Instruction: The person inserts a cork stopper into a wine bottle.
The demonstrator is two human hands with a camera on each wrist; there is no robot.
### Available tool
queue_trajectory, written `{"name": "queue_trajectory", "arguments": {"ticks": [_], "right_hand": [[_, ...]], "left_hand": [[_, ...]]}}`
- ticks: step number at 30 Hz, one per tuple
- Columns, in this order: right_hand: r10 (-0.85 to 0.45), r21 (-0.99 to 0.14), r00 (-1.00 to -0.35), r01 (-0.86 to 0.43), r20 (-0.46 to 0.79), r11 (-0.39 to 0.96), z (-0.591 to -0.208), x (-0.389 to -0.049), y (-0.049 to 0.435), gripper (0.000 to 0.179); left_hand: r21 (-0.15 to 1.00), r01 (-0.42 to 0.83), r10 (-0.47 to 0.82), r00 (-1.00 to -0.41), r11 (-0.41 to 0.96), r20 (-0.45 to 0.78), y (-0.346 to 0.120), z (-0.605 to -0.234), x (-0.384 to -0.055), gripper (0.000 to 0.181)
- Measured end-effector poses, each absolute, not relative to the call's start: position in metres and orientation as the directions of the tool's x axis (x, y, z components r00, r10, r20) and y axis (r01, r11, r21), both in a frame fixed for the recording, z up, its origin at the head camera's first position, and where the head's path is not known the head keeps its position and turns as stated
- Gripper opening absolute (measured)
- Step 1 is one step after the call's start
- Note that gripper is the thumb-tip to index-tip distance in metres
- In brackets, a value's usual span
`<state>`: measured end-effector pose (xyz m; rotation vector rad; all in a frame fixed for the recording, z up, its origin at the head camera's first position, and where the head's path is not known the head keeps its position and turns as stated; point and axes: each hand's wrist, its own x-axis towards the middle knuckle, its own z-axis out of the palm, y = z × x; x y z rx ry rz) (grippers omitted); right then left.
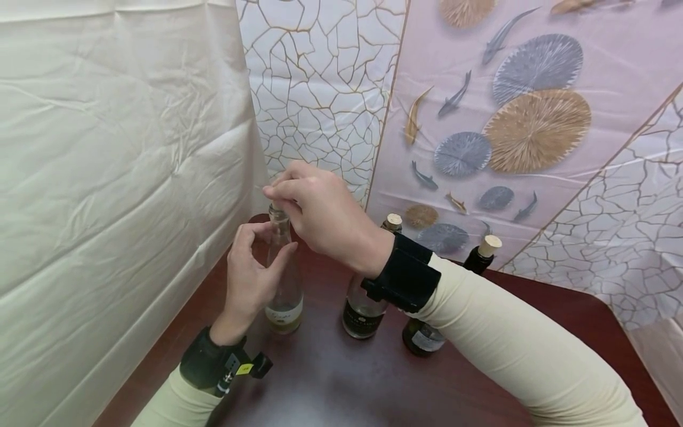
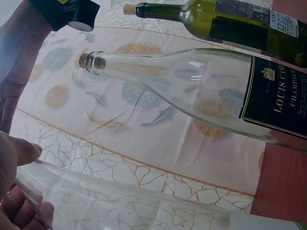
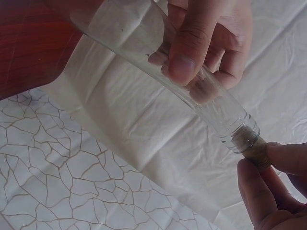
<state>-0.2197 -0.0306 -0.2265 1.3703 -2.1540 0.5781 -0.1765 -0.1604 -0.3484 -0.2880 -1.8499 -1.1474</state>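
Observation:
At the left of the table in the head view stands a clear glass bottle [image 1: 289,289] with a pale label. My left hand [image 1: 249,274] holds it by the neck, the thumb and fingers curved round the glass. Above it, my right hand [image 1: 333,216] is at the bottle's mouth. In the right wrist view, the right thumb and fingertips pinch a cork [image 3: 257,154] whose inner end sits inside the mouth. The cork is hidden behind the fingers in the head view.
Right of the held bottle stand a clear champagne bottle [image 1: 361,317] with a black label and a dark green bottle [image 1: 423,338], both corked. The right forearm passes in front of them. A cream cloth [image 1: 133,148] hangs at the left; a patterned cloth [image 1: 325,77] hangs behind.

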Motion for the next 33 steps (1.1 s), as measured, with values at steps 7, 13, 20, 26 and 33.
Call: {"name": "queue_trajectory", "arguments": {"ticks": [7, 13, 20, 26, 33], "right_hand": [[-0.685, -0.082, -0.34, -0.921, 0.644, 0.38, -0.229, -0.221, -0.031, 0.021], [-0.685, -0.09, -0.348, -0.919, 0.641, 0.383, -0.23, -0.221, -0.031, 0.021], [-0.719, -0.083, -0.369, -0.913, 0.589, 0.4, -0.223, -0.223, -0.032, 0.021], [-0.747, -0.093, -0.43, -0.889, 0.508, 0.449, -0.206, -0.224, -0.034, 0.026], [-0.759, -0.122, -0.518, -0.848, 0.394, 0.516, -0.18, -0.225, -0.039, 0.02]], "left_hand": [[0.594, 0.599, -0.252, -0.558, 0.537, 0.791, -0.161, -0.35, -0.177, 0.039], [0.608, 0.592, -0.257, -0.571, 0.529, 0.78, -0.16, -0.351, -0.176, 0.039], [0.612, 0.597, -0.251, -0.579, 0.519, 0.776, -0.161, -0.351, -0.175, 0.039], [0.61, 0.59, -0.257, -0.573, 0.529, 0.778, -0.162, -0.35, -0.175, 0.039], [0.627, 0.581, -0.267, -0.586, 0.52, 0.765, -0.162, -0.349, -0.176, 0.039]]}}
